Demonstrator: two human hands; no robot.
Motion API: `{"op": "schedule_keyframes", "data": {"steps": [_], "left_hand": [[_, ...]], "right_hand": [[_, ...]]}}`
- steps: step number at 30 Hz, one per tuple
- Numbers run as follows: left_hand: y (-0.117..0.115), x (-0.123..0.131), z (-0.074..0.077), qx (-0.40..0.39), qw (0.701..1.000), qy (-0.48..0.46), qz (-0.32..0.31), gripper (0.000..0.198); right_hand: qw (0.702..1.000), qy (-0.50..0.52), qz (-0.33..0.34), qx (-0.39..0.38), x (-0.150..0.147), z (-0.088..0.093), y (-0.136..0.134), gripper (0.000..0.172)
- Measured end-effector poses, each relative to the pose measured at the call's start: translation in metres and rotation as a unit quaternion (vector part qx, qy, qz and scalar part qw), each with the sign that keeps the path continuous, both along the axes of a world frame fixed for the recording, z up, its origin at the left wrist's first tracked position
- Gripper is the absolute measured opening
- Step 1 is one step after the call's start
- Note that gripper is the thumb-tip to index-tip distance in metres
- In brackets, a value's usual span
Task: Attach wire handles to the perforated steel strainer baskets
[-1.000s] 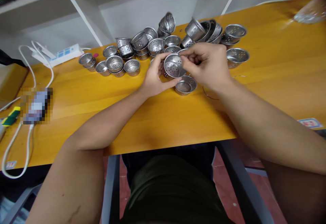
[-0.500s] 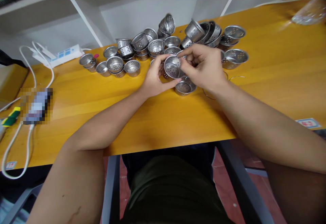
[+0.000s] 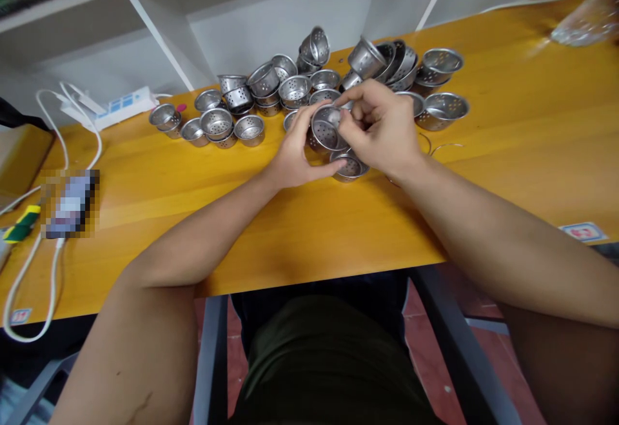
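Note:
A small perforated metal cup (image 3: 329, 129) is tilted with its opening toward me. My left hand (image 3: 296, 154) holds it from the left, fingers behind the far side and thumb stretched along the near side. At the cup's right rim, my right hand (image 3: 380, 125) has thumb and index finger pinched; whatever sits between the fingertips is too small to make out. Just below the held cup stands another perforated cup (image 3: 352, 168) on the table. Thin curved wire (image 3: 443, 146) lies beside my right wrist, partly hidden by it.
Many similar cups, some stacked (image 3: 264, 80), crowd the back of the wooden table (image 3: 271, 231). A larger oval one (image 3: 443, 110) stands right of my hand. On the left are a power strip (image 3: 128, 106), white cables and a phone (image 3: 72, 204). A plastic bag (image 3: 583, 22) lies far right.
My left thumb has shifted slightly right and down, off the held cup's lower edge. The right hand has moved a little left, still pinched at the rim.

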State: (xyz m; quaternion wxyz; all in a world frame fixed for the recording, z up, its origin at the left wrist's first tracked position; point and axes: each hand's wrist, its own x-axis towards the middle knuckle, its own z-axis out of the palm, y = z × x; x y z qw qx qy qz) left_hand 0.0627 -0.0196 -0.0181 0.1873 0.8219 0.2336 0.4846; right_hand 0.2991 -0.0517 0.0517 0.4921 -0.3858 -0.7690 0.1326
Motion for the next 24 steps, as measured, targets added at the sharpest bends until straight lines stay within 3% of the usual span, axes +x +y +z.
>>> {"op": "schedule_keyframes", "data": {"steps": [3, 6, 9, 13, 15, 19, 24], "left_hand": [[-0.008, 0.004, 0.007, 0.041, 0.999, 0.0, 0.001, 0.119], [-0.011, 0.004, 0.01, 0.043, 0.998, 0.033, 0.045, 0.106], [-0.007, -0.001, 0.012, 0.043, 0.993, 0.084, 0.067, 0.106], [0.002, -0.01, 0.017, 0.082, 0.995, 0.055, 0.029, 0.099], [0.005, -0.014, 0.021, 0.095, 0.994, 0.056, 0.013, 0.104], [0.01, -0.019, 0.024, 0.078, 0.992, 0.1, 0.025, 0.122], [0.023, -0.017, 0.017, 0.149, 0.988, 0.042, -0.014, 0.109]], "right_hand": [[0.999, -0.033, -0.008, 0.04, -0.005, -0.001, -0.005, 0.027], [0.997, -0.052, -0.005, 0.054, -0.008, 0.0, -0.011, 0.019], [0.996, -0.069, 0.007, 0.052, -0.003, 0.008, -0.016, 0.016], [0.978, -0.154, 0.133, 0.044, 0.019, 0.029, -0.019, 0.013], [0.962, -0.188, 0.196, 0.041, 0.029, 0.035, -0.018, 0.012], [0.957, -0.197, 0.213, 0.011, 0.04, 0.034, -0.014, 0.011], [0.955, -0.191, 0.227, 0.021, 0.039, 0.029, -0.011, 0.021]]}}
